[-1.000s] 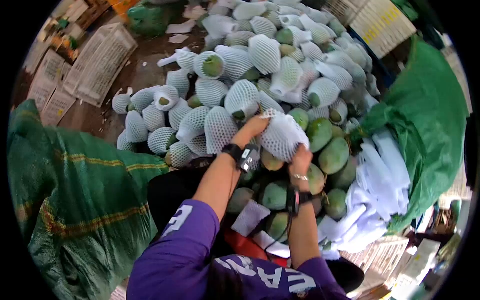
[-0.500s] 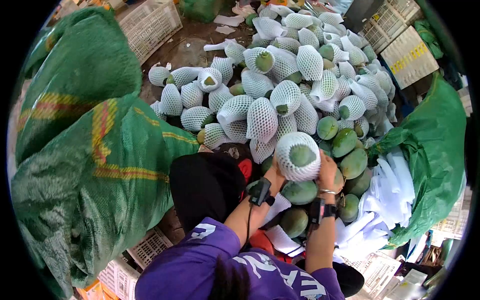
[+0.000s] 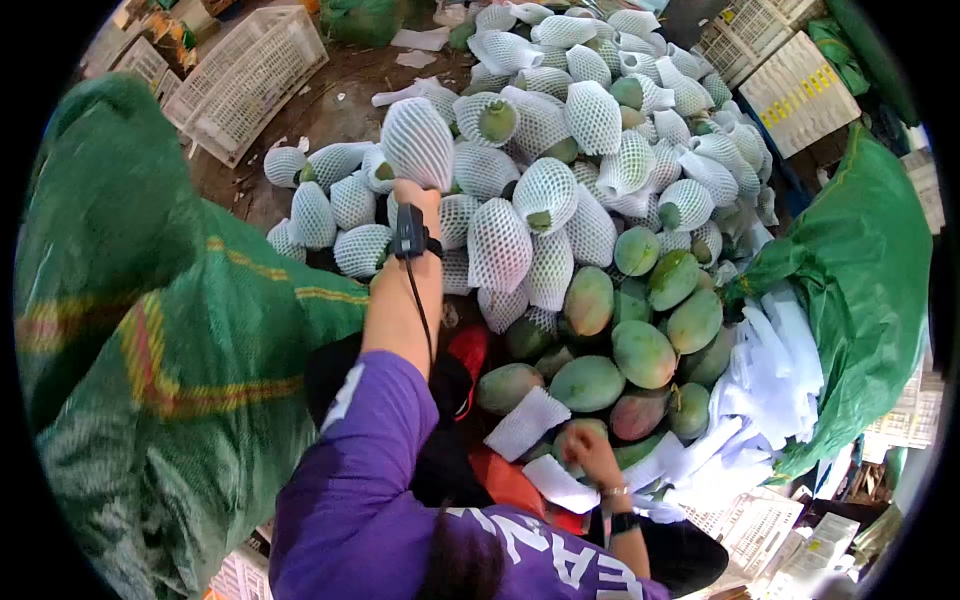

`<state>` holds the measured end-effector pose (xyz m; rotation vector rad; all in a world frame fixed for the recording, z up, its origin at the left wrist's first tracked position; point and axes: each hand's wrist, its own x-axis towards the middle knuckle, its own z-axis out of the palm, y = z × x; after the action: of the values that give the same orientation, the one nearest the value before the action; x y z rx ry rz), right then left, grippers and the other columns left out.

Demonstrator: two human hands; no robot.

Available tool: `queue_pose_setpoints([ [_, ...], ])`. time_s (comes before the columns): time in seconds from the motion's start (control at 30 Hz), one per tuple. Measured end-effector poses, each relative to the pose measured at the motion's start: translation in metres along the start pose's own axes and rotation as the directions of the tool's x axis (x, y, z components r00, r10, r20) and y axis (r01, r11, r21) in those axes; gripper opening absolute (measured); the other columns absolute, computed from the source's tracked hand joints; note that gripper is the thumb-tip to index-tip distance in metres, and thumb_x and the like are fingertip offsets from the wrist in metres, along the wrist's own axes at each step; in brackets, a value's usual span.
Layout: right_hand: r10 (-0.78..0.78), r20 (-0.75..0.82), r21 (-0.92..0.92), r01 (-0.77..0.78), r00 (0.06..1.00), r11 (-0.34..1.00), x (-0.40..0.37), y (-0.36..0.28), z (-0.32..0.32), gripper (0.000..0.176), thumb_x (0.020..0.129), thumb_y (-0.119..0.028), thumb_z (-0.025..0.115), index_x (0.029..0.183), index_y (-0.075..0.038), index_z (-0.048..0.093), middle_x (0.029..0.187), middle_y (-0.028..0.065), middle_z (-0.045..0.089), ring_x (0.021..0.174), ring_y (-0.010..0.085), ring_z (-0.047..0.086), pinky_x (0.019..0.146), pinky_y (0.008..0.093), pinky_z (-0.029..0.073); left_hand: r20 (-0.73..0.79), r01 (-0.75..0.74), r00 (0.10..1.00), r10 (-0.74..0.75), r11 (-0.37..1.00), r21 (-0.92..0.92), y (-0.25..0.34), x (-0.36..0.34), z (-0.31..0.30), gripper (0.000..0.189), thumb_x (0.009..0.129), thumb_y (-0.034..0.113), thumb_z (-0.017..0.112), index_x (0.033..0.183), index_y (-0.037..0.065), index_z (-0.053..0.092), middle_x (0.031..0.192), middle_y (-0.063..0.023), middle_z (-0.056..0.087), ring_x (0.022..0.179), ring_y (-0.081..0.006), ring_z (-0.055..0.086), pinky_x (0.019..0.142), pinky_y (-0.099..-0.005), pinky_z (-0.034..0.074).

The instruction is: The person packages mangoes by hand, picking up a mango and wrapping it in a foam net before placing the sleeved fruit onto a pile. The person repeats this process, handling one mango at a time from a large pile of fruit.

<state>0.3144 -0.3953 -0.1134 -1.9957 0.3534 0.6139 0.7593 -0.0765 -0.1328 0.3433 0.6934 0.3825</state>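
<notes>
My left hand (image 3: 420, 200) is stretched forward and grips the lower end of a mango in a white foam net (image 3: 417, 143), held over the near-left part of the wrapped mango pile (image 3: 600, 120). My right hand (image 3: 590, 453) is low, close to my lap, over bare green mangoes (image 3: 587, 384). Its fingers are bent, and what they hold, if anything, is hidden. Beside it lie loose white foam sleeves (image 3: 528, 423), and more flat sleeves (image 3: 765, 380) are bunched to the right.
Large green woven sacks stand at the left (image 3: 130, 250) and right (image 3: 860, 270). White plastic crates are at the upper left (image 3: 245, 80) and lower right (image 3: 745, 530). A white lidded box (image 3: 800, 95) sits at the upper right.
My hands have parted. The left one has carried the wrapped mango forward and left, and the right one has let go of it and dropped back toward my lap. The view has shifted slightly.
</notes>
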Motion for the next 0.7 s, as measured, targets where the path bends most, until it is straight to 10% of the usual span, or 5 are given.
queue_pose_setpoints([
  [0.1, 0.326, 0.058, 0.295, -0.328, 0.944, 0.898, -0.034, -0.007, -0.001, 0.030, 0.080, -0.018, 0.052, 0.101, 0.003, 0.050, 0.073, 0.0080, 0.058, 0.062, 0.0137, 0.056, 0.055, 0.0259, 0.045, 0.185, 0.184, 0.960, -0.209, 0.972, 0.144, -0.003, 0.052, 0.025, 0.037, 0.087, 0.018, 0.034, 0.119, 0.000, 0.033, 0.105, -0.0174, 0.046, 0.086, -0.0271, 0.049, 0.068, -0.0356, 0.047],
  [0.23, -0.062, -0.104, -0.310, 0.027, 0.993, 0.950, -0.002, -0.048, 0.022, 0.053, 0.068, -0.027, 0.065, 0.110, -0.002, 0.046, 0.094, 0.0172, 0.054, 0.084, 0.0286, 0.054, 0.070, 0.0342, 0.044, 0.627, -0.111, 0.768, -0.132, 0.936, 0.333, -0.030, 0.084, 0.029, 0.038, 0.076, 0.013, 0.051, 0.110, 0.000, 0.044, 0.098, -0.0130, 0.054, 0.077, -0.0252, 0.054, 0.065, -0.0341, 0.046],
  [0.3, -0.258, -0.039, -0.522, 0.201, 0.965, 0.829, 0.027, -0.093, 0.036, 0.067, 0.061, -0.029, 0.069, 0.117, -0.007, 0.040, 0.111, 0.0203, 0.044, 0.102, 0.0347, 0.043, 0.082, 0.0389, 0.039, 0.526, -0.566, 0.794, 0.306, 0.057, 0.822, -0.033, 0.043, 0.032, 0.029, 0.075, 0.017, 0.051, 0.098, -0.001, 0.054, 0.092, -0.0182, 0.057, 0.079, -0.0326, 0.056, 0.067, -0.0381, 0.045],
  [0.4, -0.148, 0.159, -0.697, 0.217, 0.976, 0.683, 0.056, -0.099, 0.064, 0.075, 0.057, -0.030, 0.072, 0.120, -0.011, 0.037, 0.118, 0.0231, 0.036, 0.110, 0.0362, 0.035, 0.091, 0.0418, 0.032, 0.417, -0.373, 0.908, 0.034, -0.388, 0.843, -0.027, 0.029, -0.003, 0.034, 0.077, 0.021, 0.050, 0.104, 0.000, 0.052, 0.098, -0.0174, 0.055, 0.088, -0.0344, 0.052, 0.079, -0.0430, 0.041],
  [0.7, -0.220, -0.013, -0.752, 0.135, 0.976, 0.645, 0.061, -0.088, 0.078, 0.073, 0.058, -0.025, 0.069, 0.122, -0.015, 0.037, 0.121, 0.0231, 0.032, 0.111, 0.0381, 0.032, 0.090, 0.0428, 0.033, 0.258, -0.306, 0.943, -0.212, -0.243, 0.920, -0.067, 0.043, 0.022, 0.110, 0.056, 0.059, 0.062, 0.128, -0.008, 0.011, 0.121, -0.0244, 0.039, 0.110, -0.0334, 0.042, 0.088, -0.0361, 0.036],
])
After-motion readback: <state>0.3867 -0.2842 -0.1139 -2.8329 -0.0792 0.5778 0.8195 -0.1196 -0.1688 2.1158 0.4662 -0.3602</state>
